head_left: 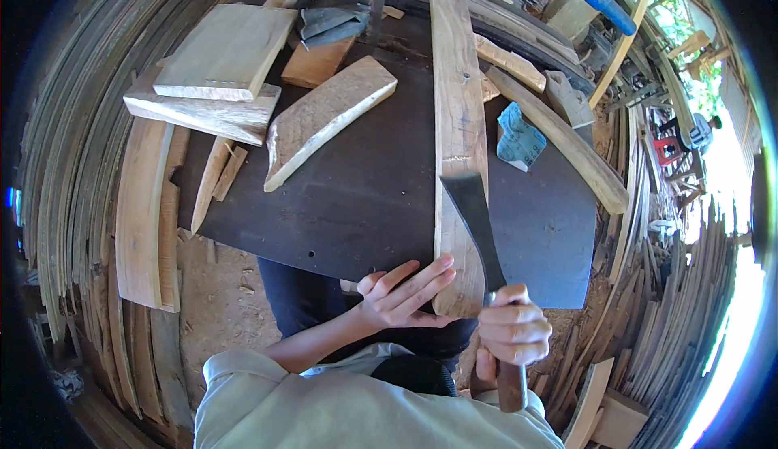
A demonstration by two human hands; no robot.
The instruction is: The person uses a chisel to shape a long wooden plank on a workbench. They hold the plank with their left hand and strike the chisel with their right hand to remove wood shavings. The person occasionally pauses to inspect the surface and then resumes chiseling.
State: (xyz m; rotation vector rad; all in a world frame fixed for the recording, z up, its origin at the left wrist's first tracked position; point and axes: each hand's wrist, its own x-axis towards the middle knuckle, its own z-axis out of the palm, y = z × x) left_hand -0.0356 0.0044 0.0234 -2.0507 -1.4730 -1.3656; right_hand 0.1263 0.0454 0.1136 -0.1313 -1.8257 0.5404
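Blade work on the long plank (459, 117) seems to be the step in hand. That plank lies lengthwise over the dark desk (356, 214). The right hand (515, 326), just off the plank's near right corner, is closed round the handle of a machete (476, 230), whose blade slants across the plank's upper face; seen from above, whether its edge touches the wood cannot be told. The left hand (397, 298) is at the plank's near left side, fingers stretched out and laid against it, apparently as a brace. The next move likely calls for a steady plank and those fingertips kept well away from the edge. Left of the plank lie a slanted wood block (328, 125) and, farther off, stacked boards (223, 52) beside a dark cloth (334, 21); on its right are a blue scrap (519, 138) and a long curved offcut (567, 143), which could crowd a wide swing on that side
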